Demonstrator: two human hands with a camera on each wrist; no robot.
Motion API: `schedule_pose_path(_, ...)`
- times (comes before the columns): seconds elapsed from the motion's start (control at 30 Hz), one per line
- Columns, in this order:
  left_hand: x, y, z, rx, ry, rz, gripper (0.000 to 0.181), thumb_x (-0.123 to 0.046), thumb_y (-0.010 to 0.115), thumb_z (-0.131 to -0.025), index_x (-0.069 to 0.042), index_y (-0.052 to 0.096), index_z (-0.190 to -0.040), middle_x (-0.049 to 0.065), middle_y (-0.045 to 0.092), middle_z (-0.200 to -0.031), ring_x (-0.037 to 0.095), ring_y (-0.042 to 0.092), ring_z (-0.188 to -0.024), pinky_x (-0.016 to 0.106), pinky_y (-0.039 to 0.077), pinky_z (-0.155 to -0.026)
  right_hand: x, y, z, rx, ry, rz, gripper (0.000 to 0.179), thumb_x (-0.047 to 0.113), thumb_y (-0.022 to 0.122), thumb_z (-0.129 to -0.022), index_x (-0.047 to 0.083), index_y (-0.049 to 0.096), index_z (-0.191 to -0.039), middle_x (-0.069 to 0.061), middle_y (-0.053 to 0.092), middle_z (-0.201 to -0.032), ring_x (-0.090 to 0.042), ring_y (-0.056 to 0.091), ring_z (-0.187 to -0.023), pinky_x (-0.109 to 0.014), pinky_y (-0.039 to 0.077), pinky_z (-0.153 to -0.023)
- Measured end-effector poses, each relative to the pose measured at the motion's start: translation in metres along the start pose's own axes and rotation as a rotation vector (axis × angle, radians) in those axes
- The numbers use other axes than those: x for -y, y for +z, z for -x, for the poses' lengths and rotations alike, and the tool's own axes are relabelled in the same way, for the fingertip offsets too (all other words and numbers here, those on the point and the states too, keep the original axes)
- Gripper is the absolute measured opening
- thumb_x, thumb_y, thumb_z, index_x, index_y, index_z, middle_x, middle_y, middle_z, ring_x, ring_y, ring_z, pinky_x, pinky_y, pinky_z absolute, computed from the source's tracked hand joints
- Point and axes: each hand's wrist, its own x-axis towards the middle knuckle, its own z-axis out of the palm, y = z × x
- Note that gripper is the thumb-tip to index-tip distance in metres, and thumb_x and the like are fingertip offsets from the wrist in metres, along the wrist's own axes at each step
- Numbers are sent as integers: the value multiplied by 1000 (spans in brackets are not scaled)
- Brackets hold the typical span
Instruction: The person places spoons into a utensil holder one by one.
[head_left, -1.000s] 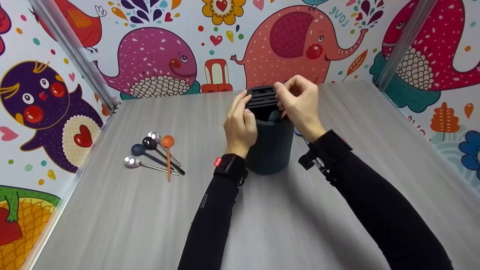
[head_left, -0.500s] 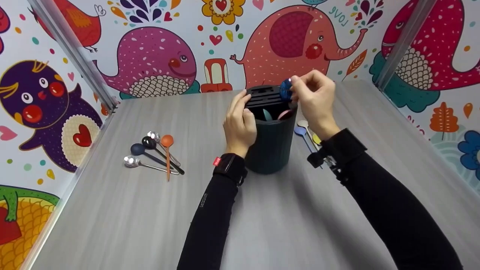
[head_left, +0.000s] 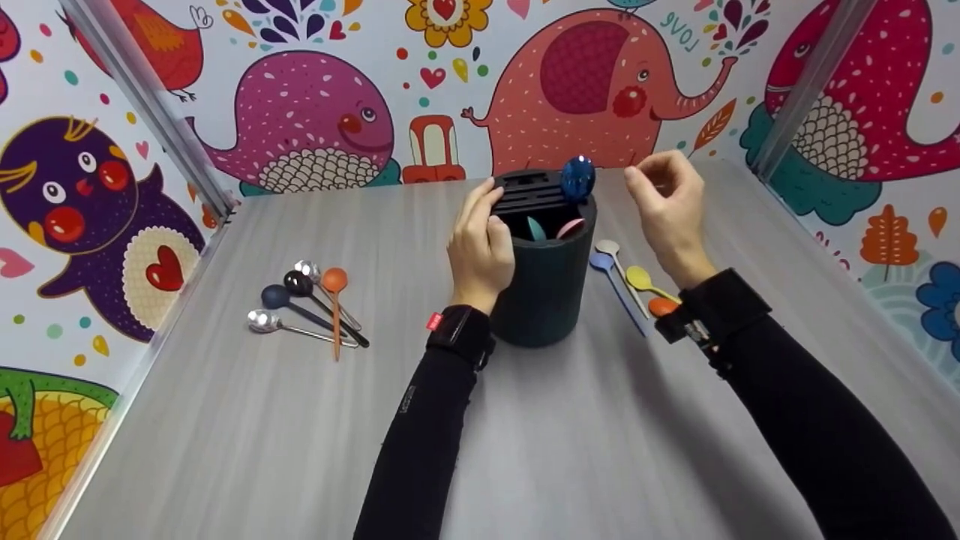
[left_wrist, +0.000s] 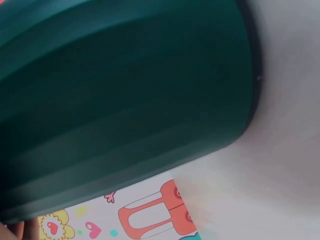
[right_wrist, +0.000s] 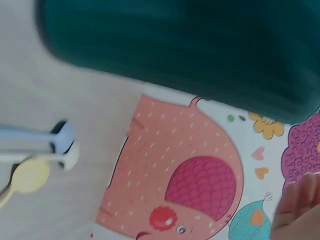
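Observation:
In the head view a dark green utensil holder [head_left: 538,292] with a black slotted top stands on the table. My left hand [head_left: 480,251] holds it from the left, fingertips at the rim, thumb on the near side. A shiny blue spoon [head_left: 578,178] stands upright in the slotted part, its bowl above the rim; its handle is hidden inside. A teal utensil tip [head_left: 535,229] and a pink one [head_left: 571,228] show in the front opening. My right hand [head_left: 670,210] is in the air to the right of the holder, fingers loosely bent, holding nothing.
Right of the holder lie a blue spoon [head_left: 602,261], a cream one [head_left: 607,247], a yellow one [head_left: 639,278] and an orange one [head_left: 661,307]. Another pile of spoons, including an orange spoon [head_left: 335,280], lies at the left. Patterned walls [head_left: 315,120] bound the table.
The shiny blue spoon has come into sight in the holder's slots, and my right hand has let go of it and moved right. My left hand has stayed on the holder.

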Motion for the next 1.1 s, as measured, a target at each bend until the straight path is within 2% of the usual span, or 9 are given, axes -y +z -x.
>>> schedule_pose_path(0.07, -1, 1, 0, 1, -2, 2, 53, -24, 28, -87, -5, 64, -119, 7, 59, -132, 17, 56, -123, 35, 50, -93, -8, -6, 0, 44, 54, 97, 23, 25, 58, -90, 7, 59, -105, 2, 58, -97, -15, 53, -91, -25, 44, -84)
schedule_pose_path(0.17, -1, 0, 0, 2, -4, 6, 52, -24, 29, -86, -5, 64, -119, 7, 59, -132, 17, 56, -123, 35, 51, -92, -21, -15, 0, 159, 162, 245, 44, 34, 58, -90, 7, 51, -123, -8, 54, -121, -22, 49, -111, -36, 40, -100)
schedule_pose_path(0.27, -2, 0, 0, 5, -4, 6, 52, -24, 29, -86, -5, 64, -119, 7, 59, -132, 17, 56, -123, 35, 50, -93, -34, -26, -1, 299, 281, 365, 68, 44, 59, -87, 9, 36, -140, -15, 37, -145, -31, 35, -131, -52, 28, -112)
schedule_pose_path(0.37, -1, 1, 1, 3, -4, 4, 52, -25, 28, -87, -5, 64, -119, 8, 59, -132, 17, 55, -123, 35, 50, -94, -46, -38, 0, 418, 368, 464, 87, 56, 59, -84, 14, 21, -150, -16, 17, -157, -37, 17, -142, -63, 19, -112)
schedule_pose_path(0.5, 0, 1, 1, 1, -3, 8, 53, -25, 27, -88, -4, 64, -119, 8, 59, -132, 18, 55, -123, 35, 50, -93, -59, -49, 1, 525, 412, 558, 100, 64, 57, -79, 19, 8, -154, -15, -2, -161, -41, 3, -146, -71, 12, -109)
schedule_pose_path(0.7, 0, 0, -1, 3, 2, 3, 52, -23, 28, -87, -4, 64, -119, 9, 59, -132, 17, 55, -123, 34, 50, -93, -75, -55, 5, 643, 427, 656, 106, 69, 53, -79, 23, -5, -154, -16, -15, -159, -46, -6, -145, -73, 4, -107)
schedule_pose_path(0.93, 1, 0, 0, -3, 2, 4, 52, -23, 28, -87, -4, 64, -119, 9, 59, -132, 17, 56, -123, 34, 52, -87, -98, -51, 14, 749, 520, 746, 114, 79, 46, -75, 19, -9, -153, -23, -16, -157, -50, -8, -143, -70, -5, -109)
schedule_pose_path(1.1, -1, 1, 0, 0, -3, 4, 52, -24, 27, -87, -4, 64, -119, 8, 59, -132, 16, 55, -123, 34, 52, -88, -115, -47, 23, 829, 540, 818, 106, 69, 50, -82, 6, 3, -153, -32, 0, -155, -54, 1, -141, -68, -1, -110)
